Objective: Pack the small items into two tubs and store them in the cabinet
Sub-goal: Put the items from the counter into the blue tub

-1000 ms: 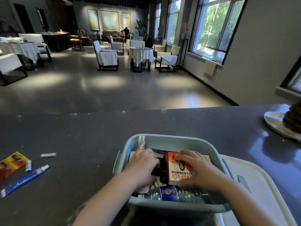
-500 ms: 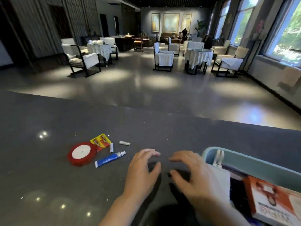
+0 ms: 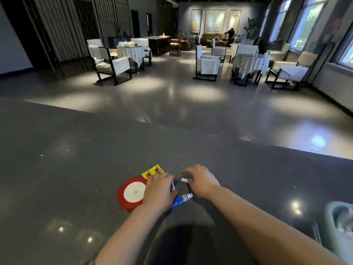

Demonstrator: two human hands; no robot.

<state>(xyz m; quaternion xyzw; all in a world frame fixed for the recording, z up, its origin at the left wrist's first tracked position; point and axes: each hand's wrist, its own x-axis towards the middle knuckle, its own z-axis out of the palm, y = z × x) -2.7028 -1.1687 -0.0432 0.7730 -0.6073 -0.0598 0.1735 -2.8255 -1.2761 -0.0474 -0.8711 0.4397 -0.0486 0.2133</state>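
Both hands have left the tub and crossed the counter to the loose items since the earlier frames, and the view has swung with them, so only a corner of the tub (image 3: 339, 226) shows, well apart to the right of the right forearm.

The left hand (image 3: 159, 190) lies over the cluster, fingers curled down. Under its fingertips sits a small white stick (image 3: 173, 185), but whether it already pinches it I cannot tell. Just left of this hand lies the red ribbon spool (image 3: 132, 193), flat on the counter (image 3: 76, 169). Beyond its knuckles the yellow battery card (image 3: 153, 170) pokes out. The blue glue tube (image 3: 180, 200) runs out from beneath the palm, its long axis slanting away and to the right, white cap toward the right hand.

The right hand (image 3: 202, 181) is arched, fingertips closing round a small white cylinder (image 3: 184, 180) just left of it; a firm grip looks likely, not certain.

The tube lies between the hands, nearer the left.
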